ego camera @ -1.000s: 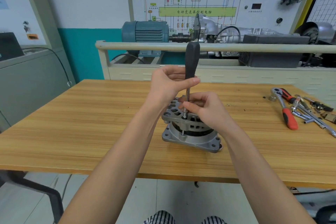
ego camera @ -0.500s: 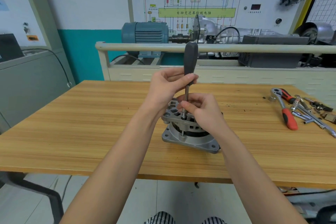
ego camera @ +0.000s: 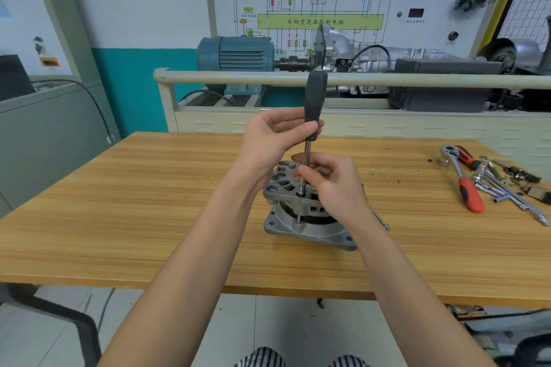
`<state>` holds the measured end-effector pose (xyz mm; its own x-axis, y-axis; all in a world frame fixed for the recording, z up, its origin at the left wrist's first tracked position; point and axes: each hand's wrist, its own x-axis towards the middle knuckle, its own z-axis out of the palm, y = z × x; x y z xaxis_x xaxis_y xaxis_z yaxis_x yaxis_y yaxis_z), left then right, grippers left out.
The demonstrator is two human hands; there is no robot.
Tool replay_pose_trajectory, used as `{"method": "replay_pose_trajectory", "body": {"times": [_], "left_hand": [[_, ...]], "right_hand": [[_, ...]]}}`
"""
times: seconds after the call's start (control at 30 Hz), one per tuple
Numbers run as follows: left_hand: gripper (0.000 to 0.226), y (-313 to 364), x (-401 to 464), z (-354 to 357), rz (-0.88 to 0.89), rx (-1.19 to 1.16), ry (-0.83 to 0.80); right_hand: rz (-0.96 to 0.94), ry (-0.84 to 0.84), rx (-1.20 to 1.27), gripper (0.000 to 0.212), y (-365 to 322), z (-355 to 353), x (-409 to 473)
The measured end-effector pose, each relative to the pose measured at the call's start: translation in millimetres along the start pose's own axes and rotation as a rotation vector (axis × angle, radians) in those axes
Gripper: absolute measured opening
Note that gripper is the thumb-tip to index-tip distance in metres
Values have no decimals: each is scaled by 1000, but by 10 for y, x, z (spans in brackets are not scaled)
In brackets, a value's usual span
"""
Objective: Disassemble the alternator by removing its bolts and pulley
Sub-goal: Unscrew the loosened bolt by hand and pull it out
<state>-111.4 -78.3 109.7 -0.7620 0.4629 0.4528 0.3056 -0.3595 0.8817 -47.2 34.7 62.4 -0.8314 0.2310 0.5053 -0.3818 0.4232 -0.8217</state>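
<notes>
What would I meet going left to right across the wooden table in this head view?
Bare table → alternator with the driver standing on it, held by both hands → a loose bolt → red-handled ratchet → a heap of chrome tools.

The alternator (ego camera: 304, 217) is dull silver-grey with a black band round its middle. Above it the screwdriver (ego camera: 313, 116) has a matt black handle and bright steel shaft. The surface (ego camera: 149, 202) under it is honey-coloured wood with streaky grain. To the alternator's right lies a chrome ratchet (ego camera: 460, 179) with a red-and-black handle.
</notes>
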Motion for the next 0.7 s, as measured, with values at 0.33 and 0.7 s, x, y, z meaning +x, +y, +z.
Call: {"method": "replay_pose_trajectory", "body": {"times": [0.33, 0.7], "left_hand": [[38, -25, 12, 37, 7, 56, -22], [39, -15, 24, 66, 37, 9, 52]], "right_hand": [[-9, 79, 22, 25, 28, 24, 7], [-16, 55, -1, 17, 7, 48, -3]]}}
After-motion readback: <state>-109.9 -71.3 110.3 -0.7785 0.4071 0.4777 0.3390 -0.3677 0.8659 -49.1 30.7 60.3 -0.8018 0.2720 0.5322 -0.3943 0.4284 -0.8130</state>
